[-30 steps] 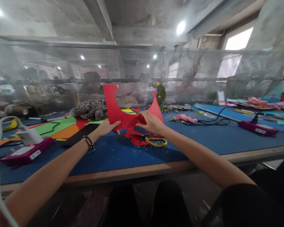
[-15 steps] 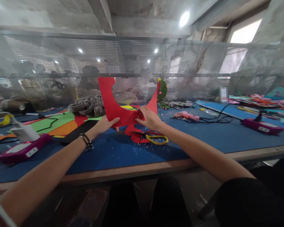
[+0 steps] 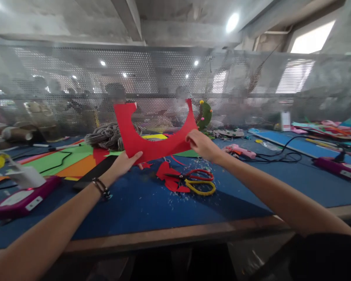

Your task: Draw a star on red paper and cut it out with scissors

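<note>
A red foam sheet (image 3: pixel 152 140) with a deep curved cut-out in its top edge stands upright above the blue table (image 3: pixel 134 203). My left hand (image 3: pixel 123 163) grips its lower left corner, thumb across the front. My right hand (image 3: pixel 201 143) pinches its lower right edge. Just below the sheet lie red offcuts (image 3: pixel 169 177) and scissors (image 3: pixel 197 181) with one red and one yellow handle.
Green and orange sheets (image 3: pixel 64 162), a yarn bundle (image 3: pixel 105 134) and a black strip lie at left. A magenta device (image 3: pixel 17 197) sits near left, a pink glue gun (image 3: pixel 240 150) with black cable at right. A perforated metal screen (image 3: pixel 163 89) closes the far side.
My right hand slid from the sheet's lower middle to its right edge. The sheet now hangs flatter and wider between both hands. The view shifted, uncovering the scissors.
</note>
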`<state>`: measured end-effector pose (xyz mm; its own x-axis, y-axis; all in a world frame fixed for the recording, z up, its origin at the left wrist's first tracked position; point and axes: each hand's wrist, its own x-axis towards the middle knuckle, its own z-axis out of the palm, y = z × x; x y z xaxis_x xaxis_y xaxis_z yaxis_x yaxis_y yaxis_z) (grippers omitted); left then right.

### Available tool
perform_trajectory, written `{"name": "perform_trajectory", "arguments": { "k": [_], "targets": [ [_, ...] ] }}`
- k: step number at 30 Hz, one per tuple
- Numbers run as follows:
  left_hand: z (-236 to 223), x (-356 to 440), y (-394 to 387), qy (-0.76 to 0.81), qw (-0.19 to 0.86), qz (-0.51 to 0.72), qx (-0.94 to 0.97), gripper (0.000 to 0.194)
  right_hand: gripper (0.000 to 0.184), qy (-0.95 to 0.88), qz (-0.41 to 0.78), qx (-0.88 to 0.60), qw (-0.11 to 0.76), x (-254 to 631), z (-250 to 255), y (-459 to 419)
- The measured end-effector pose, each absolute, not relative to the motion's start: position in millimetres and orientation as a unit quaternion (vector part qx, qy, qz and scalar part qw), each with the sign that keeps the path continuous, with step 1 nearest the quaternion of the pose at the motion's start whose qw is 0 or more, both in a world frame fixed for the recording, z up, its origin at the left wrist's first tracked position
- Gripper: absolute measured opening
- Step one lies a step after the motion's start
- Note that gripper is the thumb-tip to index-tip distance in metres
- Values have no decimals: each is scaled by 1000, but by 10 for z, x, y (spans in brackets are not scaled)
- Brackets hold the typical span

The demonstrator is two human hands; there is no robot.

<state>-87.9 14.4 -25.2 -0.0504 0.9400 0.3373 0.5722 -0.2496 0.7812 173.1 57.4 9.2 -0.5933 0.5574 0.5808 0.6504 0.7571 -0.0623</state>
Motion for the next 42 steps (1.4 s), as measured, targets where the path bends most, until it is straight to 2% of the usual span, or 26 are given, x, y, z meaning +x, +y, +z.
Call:
{"name": "perform_trajectory", "arguments": {
  "k": [3,9,12,14,16,19,26,33,36,42],
  "targets": [
    [-283,-946,203,598,196,459,627,37,19,-900,-49,-343,266,1838,75,632],
    [-286,-940,230,605,194,481,604,36,21,-946,51,-294,128,1838,-124,431],
    [-269,-943,222,612,197,493,586,34,15,-953,86,-281,78,1876,-149,287],
    [-253,-949,211,616,200,499,576,34,25,-949,119,-290,46,1916,-144,214],
    [-235,-948,198,615,202,503,573,34,33,-937,150,-315,31,1944,-143,170],
    [-207,-929,176,606,196,505,582,36,32,-926,169,-337,33,1941,-172,157],
    [-158,-969,153,594,160,537,577,37,33,-947,105,-301,47,1917,-224,201],
    [-144,-981,150,586,153,552,574,40,30,-941,29,-315,120,2105,129,411],
    [-149,-958,150,587,154,556,568,41,27,-929,-39,-355,94,2086,241,678],
    [-188,-987,163,575,124,580,564,40,20,-909,-74,-405,63,1837,261,1332]
  ]
}}
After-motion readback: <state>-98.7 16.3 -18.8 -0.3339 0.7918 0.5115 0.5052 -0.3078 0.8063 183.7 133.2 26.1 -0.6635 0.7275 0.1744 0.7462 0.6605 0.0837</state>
